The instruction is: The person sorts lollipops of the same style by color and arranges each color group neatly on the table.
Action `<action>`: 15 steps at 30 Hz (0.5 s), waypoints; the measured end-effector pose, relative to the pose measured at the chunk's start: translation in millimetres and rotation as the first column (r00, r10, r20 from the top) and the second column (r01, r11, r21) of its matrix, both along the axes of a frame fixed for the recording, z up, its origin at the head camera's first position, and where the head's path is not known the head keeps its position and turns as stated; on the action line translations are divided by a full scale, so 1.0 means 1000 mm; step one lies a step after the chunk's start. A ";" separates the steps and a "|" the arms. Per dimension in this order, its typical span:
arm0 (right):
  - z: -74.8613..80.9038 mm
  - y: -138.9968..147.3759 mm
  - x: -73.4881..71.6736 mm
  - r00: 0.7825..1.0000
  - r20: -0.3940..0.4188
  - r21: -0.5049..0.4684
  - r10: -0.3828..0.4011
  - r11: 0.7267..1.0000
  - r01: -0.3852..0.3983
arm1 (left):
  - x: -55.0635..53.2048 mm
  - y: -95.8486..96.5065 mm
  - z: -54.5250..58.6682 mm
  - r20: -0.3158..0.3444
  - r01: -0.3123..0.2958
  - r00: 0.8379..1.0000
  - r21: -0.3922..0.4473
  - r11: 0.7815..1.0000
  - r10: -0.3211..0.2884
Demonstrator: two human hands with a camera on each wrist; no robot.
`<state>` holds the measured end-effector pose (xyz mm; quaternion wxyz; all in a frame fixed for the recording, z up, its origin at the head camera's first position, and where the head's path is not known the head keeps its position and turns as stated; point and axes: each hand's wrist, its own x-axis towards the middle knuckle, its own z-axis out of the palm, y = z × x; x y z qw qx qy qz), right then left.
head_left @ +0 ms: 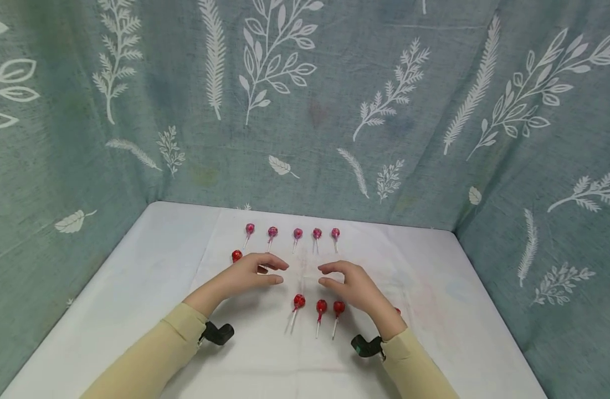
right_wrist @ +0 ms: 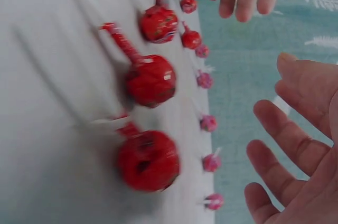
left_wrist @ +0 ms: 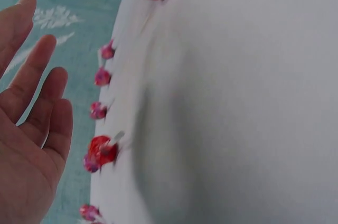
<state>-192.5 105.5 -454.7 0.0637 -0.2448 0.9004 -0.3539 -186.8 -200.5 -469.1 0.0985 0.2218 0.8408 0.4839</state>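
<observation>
Red, ball-shaped, wrapped lollipops (head_left: 322, 306) on white sticks lie on the white, creased tabletop (head_left: 454, 332), near the right hand (head_left: 354, 285); it and the left hand (head_left: 250, 272) hold nothing, fingers loosely parted; pinching sticks, not round heads, should limit rolling

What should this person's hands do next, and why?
Probably lower the right hand and pinch the red lollipop just below it in the head view. That hand and the left hand both hold nothing, and this lollipop is close by. The pink lollipops already form a row, while the red ones look scattered.
</observation>
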 end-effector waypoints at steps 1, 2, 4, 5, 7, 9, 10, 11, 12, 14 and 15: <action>-0.002 0.002 0.002 1.000 -0.002 0.002 -0.004 1.000 0.004 | 0.000 0.004 -0.002 -0.004 0.008 1.000 -0.006 1.000 -0.008; -0.004 0.003 0.003 1.000 -0.008 0.005 -0.005 1.000 0.005 | 0.001 0.007 -0.003 -0.006 0.013 1.000 -0.016 1.000 -0.013; -0.007 0.005 0.006 1.000 -0.007 0.004 -0.010 1.000 0.010 | 0.002 0.012 -0.006 -0.009 0.018 1.000 -0.031 0.999 -0.019; -0.009 0.006 0.006 1.000 -0.006 0.005 -0.011 1.000 0.011 | 0.003 0.014 -0.007 -0.010 0.021 1.000 -0.036 0.999 -0.021; -0.012 0.007 0.008 1.000 0.003 0.004 -0.016 1.000 0.016 | 0.004 0.019 -0.009 -0.011 0.026 1.000 -0.041 0.999 -0.026; -0.015 0.008 0.009 1.000 0.004 0.006 -0.018 1.000 0.018 | 0.006 0.023 -0.011 -0.004 0.027 1.000 -0.038 0.999 -0.027; -0.016 0.009 0.009 1.000 0.003 0.008 -0.018 1.000 0.018 | 0.006 0.025 -0.012 0.004 0.027 1.000 -0.038 0.999 -0.026; -0.017 0.010 0.010 1.000 -0.002 0.009 -0.014 1.000 0.014 | 0.007 0.027 -0.013 0.013 0.025 1.000 -0.037 0.999 -0.024; -0.018 0.011 0.011 1.000 -0.009 0.010 -0.010 1.000 0.010 | 0.008 0.029 -0.014 0.022 0.025 0.999 -0.035 0.999 -0.024; -0.020 0.012 0.013 1.000 -0.025 0.017 0.006 1.000 -0.005 | 0.009 0.032 -0.017 0.036 0.028 0.999 -0.034 0.999 -0.027; -0.021 0.013 0.014 0.999 -0.029 0.018 0.014 1.000 -0.014 | 0.010 0.033 -0.018 0.044 0.031 0.999 -0.035 0.999 -0.030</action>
